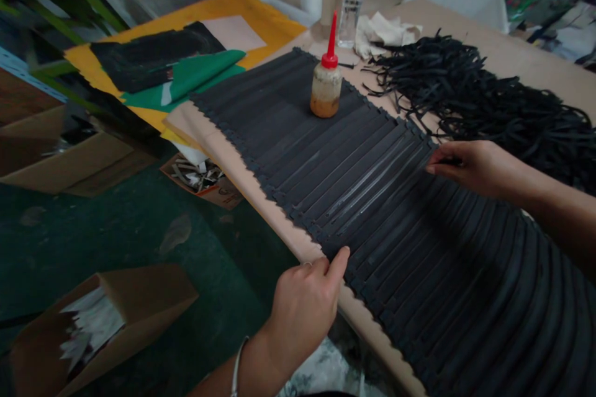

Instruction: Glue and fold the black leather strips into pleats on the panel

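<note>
Rows of overlapping black strips with notched ends lie across the table. My left hand is closed at the near end of one black strip, its index finger stretched along the strip's end and its thumb hidden beneath. At the far edge of the rows, my right hand pinches the other end of a black strip between thumb and fingertips. Between my hands, shiny wet streaks run along a few strips. A squeeze bottle with a red nozzle and amber liquid stands upright on the strips farther back.
Behind my right hand a heap of thin black strips covers part of the table. A clear bottle and a pale cloth stand farther back. Green sheeting lies at left; open cardboard boxes sit on the floor.
</note>
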Available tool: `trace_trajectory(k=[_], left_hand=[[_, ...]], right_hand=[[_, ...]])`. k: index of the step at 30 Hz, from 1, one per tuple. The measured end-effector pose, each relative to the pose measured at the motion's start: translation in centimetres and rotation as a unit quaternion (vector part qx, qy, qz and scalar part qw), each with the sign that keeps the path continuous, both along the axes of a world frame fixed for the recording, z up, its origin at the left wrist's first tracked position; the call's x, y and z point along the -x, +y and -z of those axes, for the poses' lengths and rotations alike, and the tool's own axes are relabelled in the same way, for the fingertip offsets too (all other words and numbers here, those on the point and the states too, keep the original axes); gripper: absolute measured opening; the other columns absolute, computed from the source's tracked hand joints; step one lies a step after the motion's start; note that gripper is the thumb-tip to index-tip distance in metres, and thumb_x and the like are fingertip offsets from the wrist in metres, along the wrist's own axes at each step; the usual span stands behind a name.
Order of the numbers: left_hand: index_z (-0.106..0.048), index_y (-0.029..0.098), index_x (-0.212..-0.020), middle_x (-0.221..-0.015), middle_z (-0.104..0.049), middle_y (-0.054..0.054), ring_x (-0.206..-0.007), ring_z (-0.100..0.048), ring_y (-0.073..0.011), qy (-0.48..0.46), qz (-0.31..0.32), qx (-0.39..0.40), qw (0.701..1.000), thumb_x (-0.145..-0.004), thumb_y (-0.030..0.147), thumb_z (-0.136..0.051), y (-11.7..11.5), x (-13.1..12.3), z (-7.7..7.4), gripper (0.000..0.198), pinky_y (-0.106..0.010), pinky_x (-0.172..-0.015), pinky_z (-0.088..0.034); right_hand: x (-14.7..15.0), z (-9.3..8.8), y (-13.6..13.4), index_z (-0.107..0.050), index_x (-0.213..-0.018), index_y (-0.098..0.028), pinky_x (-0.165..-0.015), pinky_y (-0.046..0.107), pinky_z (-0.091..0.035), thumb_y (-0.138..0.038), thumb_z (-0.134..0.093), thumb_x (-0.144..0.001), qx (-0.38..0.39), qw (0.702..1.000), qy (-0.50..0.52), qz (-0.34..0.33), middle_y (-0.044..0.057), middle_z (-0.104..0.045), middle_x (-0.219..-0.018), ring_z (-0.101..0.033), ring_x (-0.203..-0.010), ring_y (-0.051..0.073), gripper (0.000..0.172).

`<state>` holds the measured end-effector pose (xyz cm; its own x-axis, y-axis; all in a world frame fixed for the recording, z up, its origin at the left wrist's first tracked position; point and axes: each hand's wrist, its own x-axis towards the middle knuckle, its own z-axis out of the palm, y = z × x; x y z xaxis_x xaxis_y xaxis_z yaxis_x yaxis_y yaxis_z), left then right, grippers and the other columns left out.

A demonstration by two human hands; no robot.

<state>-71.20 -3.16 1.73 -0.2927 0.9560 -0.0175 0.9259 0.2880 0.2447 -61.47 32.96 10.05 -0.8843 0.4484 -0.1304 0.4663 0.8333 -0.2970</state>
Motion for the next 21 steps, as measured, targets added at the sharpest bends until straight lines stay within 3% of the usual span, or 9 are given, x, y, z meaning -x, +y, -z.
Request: trace_trajectory(k=[3, 10, 21], left_hand=[[-0.051, 0.021, -0.14, -0.081, -0.068, -0.002, -0.063, -0.069, -0.0251, 0.003, 0.003, -0.025, 1.0, -0.089, 0.007, -0.051, -0.1, 0.0, 0.6, 0.053, -0.039, -0.053, -0.057], [-0.051, 0.019, -0.138, -0.078, -0.066, -0.002, -0.059, -0.068, -0.0222, -0.006, 0.001, -0.088, 0.996, -0.091, 0.005, -0.043, -0.2, 0.2, 1.3, 0.05, -0.035, -0.052, -0.055], [-0.048, 0.018, -0.14, -0.079, -0.067, -0.001, -0.06, -0.068, -0.0187, 0.005, 0.018, -0.111, 0.994, -0.096, 0.008, -0.037, -0.3, 0.6, 1.5, 0.047, -0.031, -0.055, -0.057]], right_hand=[[0.0, 1.3, 1.7, -0.07, -0.085, -0.019, -0.076, 0.031, -0.046, -0.04, -0.061, -0.084, 0.008, 1.0, 0.003, 0.025, 0.006, -0.072, -0.087, -0.064, -0.082, 0.02, 0.023], [-0.3, 5.0, 4.6, -0.07, -0.082, -0.023, -0.065, 0.028, -0.042, -0.045, -0.065, -0.081, -0.024, 0.997, 0.017, 0.074, 0.002, -0.068, -0.075, -0.06, -0.07, 0.018, 0.022], [0.3, 5.9, 5.2, -0.069, -0.081, -0.022, -0.06, 0.027, -0.041, -0.045, -0.065, -0.08, -0.035, 0.995, 0.046, 0.083, 0.001, -0.066, -0.07, -0.058, -0.064, 0.016, 0.023]])
